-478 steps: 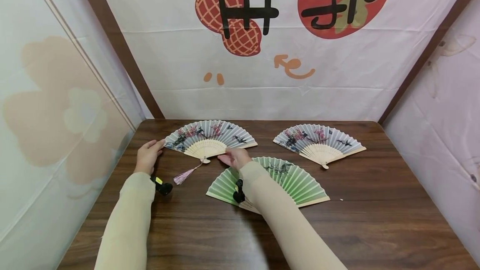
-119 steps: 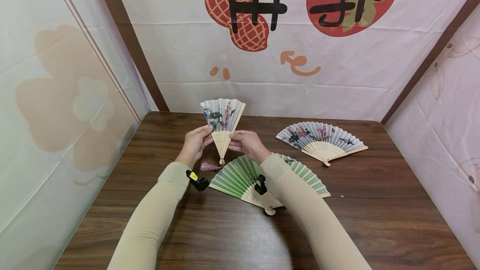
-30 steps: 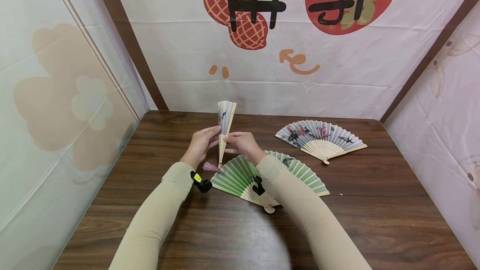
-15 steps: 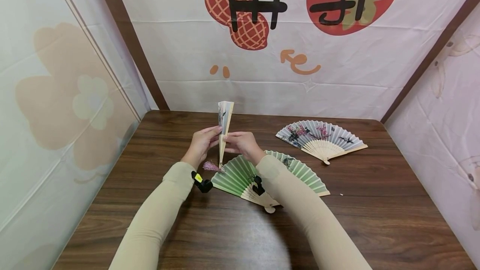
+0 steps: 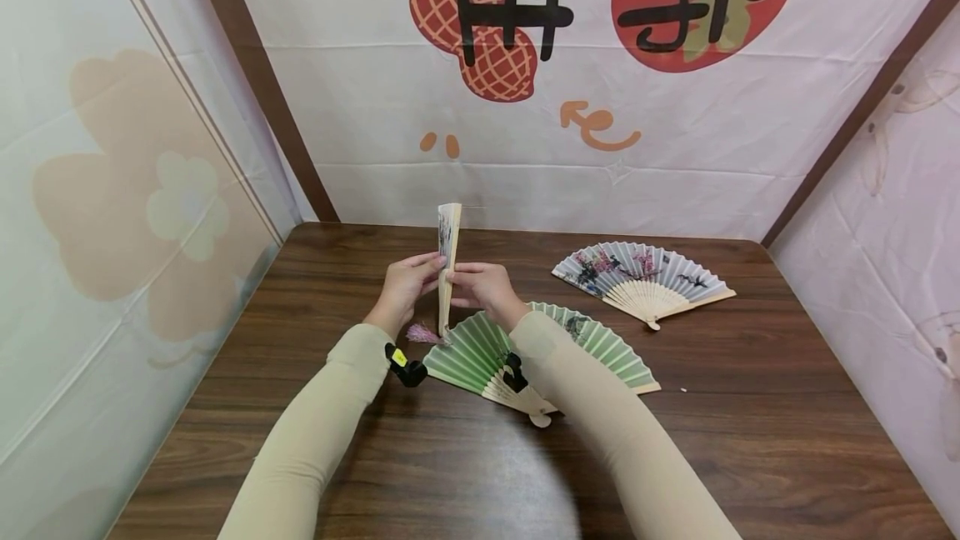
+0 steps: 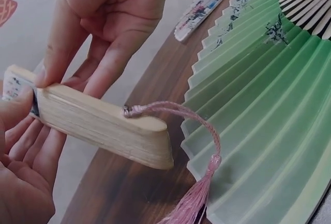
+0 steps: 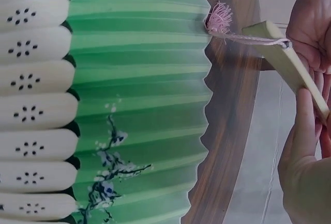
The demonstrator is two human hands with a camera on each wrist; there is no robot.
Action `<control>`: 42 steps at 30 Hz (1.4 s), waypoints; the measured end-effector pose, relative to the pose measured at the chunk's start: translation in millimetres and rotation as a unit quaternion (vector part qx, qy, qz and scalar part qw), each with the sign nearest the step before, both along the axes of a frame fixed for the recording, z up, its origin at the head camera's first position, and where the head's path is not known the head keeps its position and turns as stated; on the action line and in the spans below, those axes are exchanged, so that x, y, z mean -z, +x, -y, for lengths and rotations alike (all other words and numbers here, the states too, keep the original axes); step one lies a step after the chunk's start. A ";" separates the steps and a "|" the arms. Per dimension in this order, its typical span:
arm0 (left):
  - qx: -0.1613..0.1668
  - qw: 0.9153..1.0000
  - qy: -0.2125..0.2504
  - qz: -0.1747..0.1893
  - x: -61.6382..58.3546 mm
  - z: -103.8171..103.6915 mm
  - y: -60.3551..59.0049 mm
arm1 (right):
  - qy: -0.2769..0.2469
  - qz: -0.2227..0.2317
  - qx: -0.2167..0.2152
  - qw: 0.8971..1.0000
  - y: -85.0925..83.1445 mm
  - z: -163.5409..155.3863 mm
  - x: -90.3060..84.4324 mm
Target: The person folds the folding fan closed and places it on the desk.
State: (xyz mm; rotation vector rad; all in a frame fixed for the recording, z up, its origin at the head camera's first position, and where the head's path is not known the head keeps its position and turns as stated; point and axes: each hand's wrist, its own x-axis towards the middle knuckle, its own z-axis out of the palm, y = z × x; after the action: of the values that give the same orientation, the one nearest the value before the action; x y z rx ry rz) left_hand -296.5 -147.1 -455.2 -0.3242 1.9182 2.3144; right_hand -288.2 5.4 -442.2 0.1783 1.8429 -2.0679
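Note:
Folded into a narrow stack, a folding fan (image 5: 445, 307) with pale wooden ribs stands nearly upright between my hands at the table's far left. My left hand (image 5: 405, 286) pinches it from the left, and my right hand (image 5: 491, 288) pinches it from the right. In the left wrist view the fan's ribs (image 6: 103, 125) lie pressed together, with a little printed cloth showing by the thumb. A pink tassel (image 6: 194, 200) hangs from its pivot end on a cord. Beneath my right forearm a green folding fan (image 5: 480, 348) lies spread out, partly hidden by the sleeve.
A second spread fan (image 5: 645, 282), greyish with pink blossoms and a bird, lies at the back right of the brown table (image 5: 720, 457). Behind the table's far edge hangs a printed cloth (image 5: 360, 123). A tiny white speck (image 5: 683, 390) lies right of the green fan.
The tasselled fan lay spread on the table at first. Both hands then lifted it and folded it, half spread 4 seconds ago, and it has narrowed slightly more over the last second.

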 end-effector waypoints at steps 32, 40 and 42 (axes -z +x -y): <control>0.000 0.995 -0.091 -0.037 -11.4 9.4 7.8 | 0.001 -0.030 0.064 0.998 -10.8 20.4 -12.6; -0.023 0.995 -0.091 -0.040 -4.9 19.9 4.0 | 0.013 -0.028 0.057 0.998 -10.8 27.6 -13.7; -0.022 0.995 -0.093 -0.037 -3.5 21.3 3.0 | 0.010 -0.029 0.055 0.998 -11.1 28.9 -11.7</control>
State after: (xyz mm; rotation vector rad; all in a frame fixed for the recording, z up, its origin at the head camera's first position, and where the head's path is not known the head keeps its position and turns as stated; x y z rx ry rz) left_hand -293.5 -168.4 -451.7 -0.3042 2.1899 2.2081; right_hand -299.3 -23.5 -430.5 0.2330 1.9284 -2.1495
